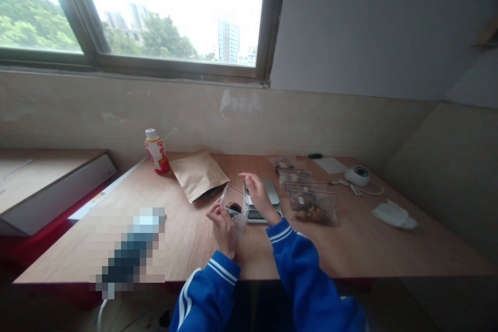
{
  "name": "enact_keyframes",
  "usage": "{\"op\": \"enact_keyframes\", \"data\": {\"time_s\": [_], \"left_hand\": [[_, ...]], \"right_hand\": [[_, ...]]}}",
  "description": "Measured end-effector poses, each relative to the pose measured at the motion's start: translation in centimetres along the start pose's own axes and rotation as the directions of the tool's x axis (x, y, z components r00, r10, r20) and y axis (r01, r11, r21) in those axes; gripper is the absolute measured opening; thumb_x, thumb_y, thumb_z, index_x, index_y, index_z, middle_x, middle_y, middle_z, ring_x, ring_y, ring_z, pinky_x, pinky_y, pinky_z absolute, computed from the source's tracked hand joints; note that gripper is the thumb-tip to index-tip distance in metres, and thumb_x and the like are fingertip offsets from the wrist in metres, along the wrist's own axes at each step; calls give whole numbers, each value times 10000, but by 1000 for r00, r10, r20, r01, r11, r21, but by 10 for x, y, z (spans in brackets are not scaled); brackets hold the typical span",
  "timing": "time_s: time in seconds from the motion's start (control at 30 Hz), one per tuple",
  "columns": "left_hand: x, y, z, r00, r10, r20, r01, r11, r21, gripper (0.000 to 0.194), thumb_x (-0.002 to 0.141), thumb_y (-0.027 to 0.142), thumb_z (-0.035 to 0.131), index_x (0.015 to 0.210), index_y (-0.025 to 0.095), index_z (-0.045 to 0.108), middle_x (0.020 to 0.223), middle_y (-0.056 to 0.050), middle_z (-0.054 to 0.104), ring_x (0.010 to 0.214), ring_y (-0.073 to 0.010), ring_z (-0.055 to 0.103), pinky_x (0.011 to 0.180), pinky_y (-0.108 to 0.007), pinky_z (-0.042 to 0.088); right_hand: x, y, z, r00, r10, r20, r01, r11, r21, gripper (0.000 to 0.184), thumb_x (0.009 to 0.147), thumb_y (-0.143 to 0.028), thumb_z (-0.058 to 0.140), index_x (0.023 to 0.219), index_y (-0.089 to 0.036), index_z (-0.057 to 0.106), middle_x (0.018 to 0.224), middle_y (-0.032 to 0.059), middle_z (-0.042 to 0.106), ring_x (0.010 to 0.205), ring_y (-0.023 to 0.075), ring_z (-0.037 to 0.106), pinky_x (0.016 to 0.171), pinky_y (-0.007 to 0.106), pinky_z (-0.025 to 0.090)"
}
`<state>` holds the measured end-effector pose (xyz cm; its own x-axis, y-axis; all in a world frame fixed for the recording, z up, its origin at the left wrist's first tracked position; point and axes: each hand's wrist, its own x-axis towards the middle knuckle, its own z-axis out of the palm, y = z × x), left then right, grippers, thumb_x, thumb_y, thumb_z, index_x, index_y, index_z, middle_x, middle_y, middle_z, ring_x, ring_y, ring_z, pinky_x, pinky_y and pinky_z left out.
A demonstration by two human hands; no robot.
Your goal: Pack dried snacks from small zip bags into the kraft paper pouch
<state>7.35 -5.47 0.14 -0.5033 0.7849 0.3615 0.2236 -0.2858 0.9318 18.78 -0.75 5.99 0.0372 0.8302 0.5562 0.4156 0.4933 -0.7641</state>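
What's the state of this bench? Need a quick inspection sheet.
Surface: light wooden table under a window.
Job's things: clear zip bag holding a dark piece; digital scale; filled zip bags of dried food.
Clutter: kraft paper pouch, drink bottle, white cloth, paper sheet.
Grippers: left hand holds the bag; right hand open above the scale, fingers near the bag's top.
Cables: white cable from a round white device.
Surroundings: window showing trees and tower blocks.
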Motion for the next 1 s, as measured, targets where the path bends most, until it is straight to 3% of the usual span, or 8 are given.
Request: {"op": "enact_keyframes", "data": {"time_s": [0.1,0.23,0.33,0.5,0.83,1.0], "left_hand": [[0,-3,1,1000,15,4,-14,1000,-22,206,906,334,388,1020,162,388,1058,-179,561,960,-275,611,776,-464,502],[-1,-4,2,999,29,41,-28,999,-36,313,922,427,344,1048,147,406,1111,-198,534,1007,-296,598,809,-512,497],[-2,-4,2,998,38,44,-35,998,-58,354,923,482,331,1034,153,402,1120,-200,537,1010,-292,600,815,-509,499],[-3,-1,2,998,41,54,-37,996,-81,322,934,477,312,1023,172,364,1158,-213,541,1040,-293,605,830,-515,499],[-3,-4,1,998,-4,65,10,995,-96,283,930,450,338,1010,179,346,1171,-227,549,1103,-306,581,893,-534,467],[-2,-7,2,997,23,69,-16,996,-93,255,929,419,341,1004,175,343,1140,-216,561,1072,-297,588,884,-546,465]], "right_hand": [[8,37,-7,999,25,-31,-33,955,-294,350,897,-349,455,1175,-190,595,1241,146,570,1197,261,504,1000,439,405],[10,74,-11,984,87,154,1,871,-492,457,804,-327,606,1240,-199,559,1285,139,546,1237,292,452,1022,479,358],[9,81,-11,982,86,166,7,869,-495,314,794,-260,617,1099,-190,642,1115,120,613,1094,273,529,959,443,406],[7,78,-20,986,66,151,9,892,-451,100,806,-209,608,869,-176,678,942,79,600,931,219,574,864,363,456],[1,76,-33,994,6,111,34,936,-350,68,777,-160,596,743,-188,648,883,54,608,881,203,591,824,345,478],[-3,82,-41,999,35,-14,-37,956,-291,135,817,-266,543,776,-178,638,866,81,644,819,210,624,757,342,512]]}}
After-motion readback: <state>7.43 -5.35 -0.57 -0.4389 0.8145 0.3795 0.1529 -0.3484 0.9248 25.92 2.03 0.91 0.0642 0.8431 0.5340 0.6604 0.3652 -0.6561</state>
